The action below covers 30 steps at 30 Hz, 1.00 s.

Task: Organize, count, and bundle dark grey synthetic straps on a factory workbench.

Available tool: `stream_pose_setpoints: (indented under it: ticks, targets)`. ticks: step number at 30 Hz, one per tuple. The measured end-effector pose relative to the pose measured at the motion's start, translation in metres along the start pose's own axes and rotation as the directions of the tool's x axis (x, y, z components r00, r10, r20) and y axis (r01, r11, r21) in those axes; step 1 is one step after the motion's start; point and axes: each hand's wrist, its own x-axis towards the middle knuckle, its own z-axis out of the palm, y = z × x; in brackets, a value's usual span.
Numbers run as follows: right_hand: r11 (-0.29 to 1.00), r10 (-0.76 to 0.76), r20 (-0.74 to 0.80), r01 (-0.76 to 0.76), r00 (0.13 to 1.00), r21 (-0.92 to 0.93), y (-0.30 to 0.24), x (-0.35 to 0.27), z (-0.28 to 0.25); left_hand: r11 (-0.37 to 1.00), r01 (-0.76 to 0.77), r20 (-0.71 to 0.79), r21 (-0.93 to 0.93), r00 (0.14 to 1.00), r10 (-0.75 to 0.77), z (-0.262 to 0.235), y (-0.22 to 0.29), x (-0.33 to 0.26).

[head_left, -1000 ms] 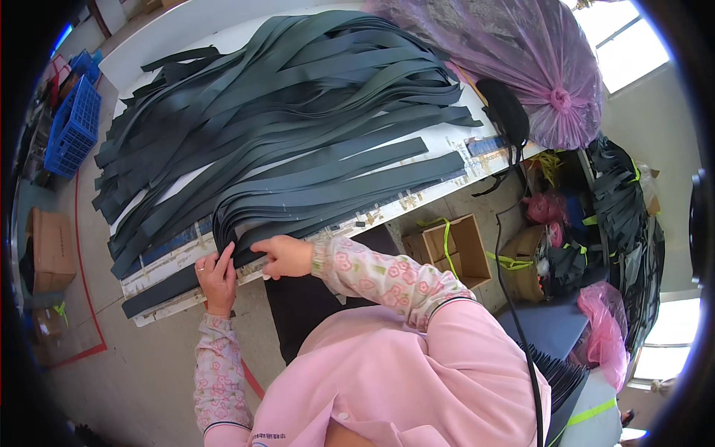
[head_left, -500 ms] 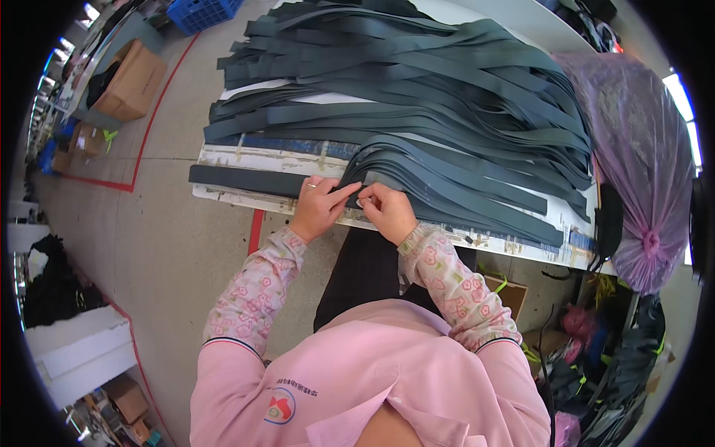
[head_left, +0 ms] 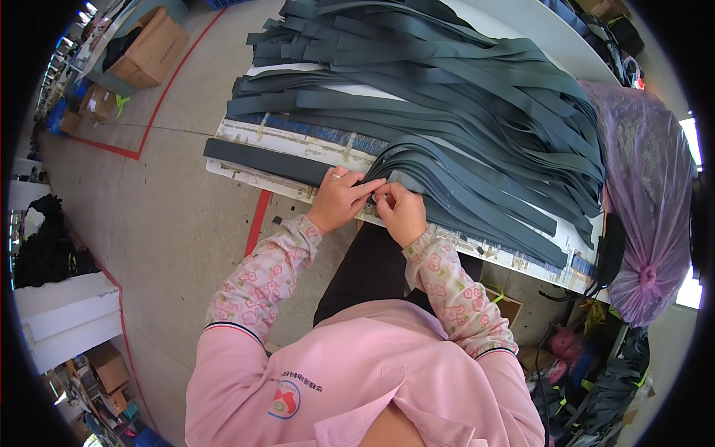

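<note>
One dark strip [head_left: 261, 159], perhaps a stack, lies straight along the near edge of the bench [head_left: 313, 151], its long axis slanting from upper left down to the hands; the left hand [head_left: 339, 200], forefinger stretched out, touches the left end of a loose bundle [head_left: 447, 182]; the right hand [head_left: 403, 216] curls beside it; what either grip grasps, I cannot tell; the bundle arches rightward, tails pointing lower right; it and the big pile [head_left: 454, 71] behind lie unstraightened.
</note>
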Motion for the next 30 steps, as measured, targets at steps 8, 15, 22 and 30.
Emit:
stream_pose_setpoints:
  ticks: [8, 15, 22, 30]
  targets:
    - [0.999, -0.028, 0.039, 0.026, 0.999, 0.033, 0.011, -0.001, -0.001, 1.000, 0.014, 0.015, -0.012, 1.000, -0.014, 0.003, 0.000, -0.001]
    - [0.924, 0.229, 0.040, -0.231, 0.973, 0.305, 0.057, -0.031, -0.094, 1.000, 0.006, -0.001, 0.016, 1.000, -0.006, 0.003, 0.002, 0.001]
    - [0.950, 0.255, -0.091, -0.232, 0.963, 0.207, 0.093, -0.071, -0.155, 0.999, -0.039, 0.039, 0.027, 0.999, 0.038, 0.000, 0.001, 0.002]
    - [0.984, 0.179, -0.113, -0.180, 0.977, 0.000, 0.078, -0.071, -0.146, 1.000, 0.000, 0.049, -0.002, 0.999, 0.000, 0.002, 0.004, 0.003]
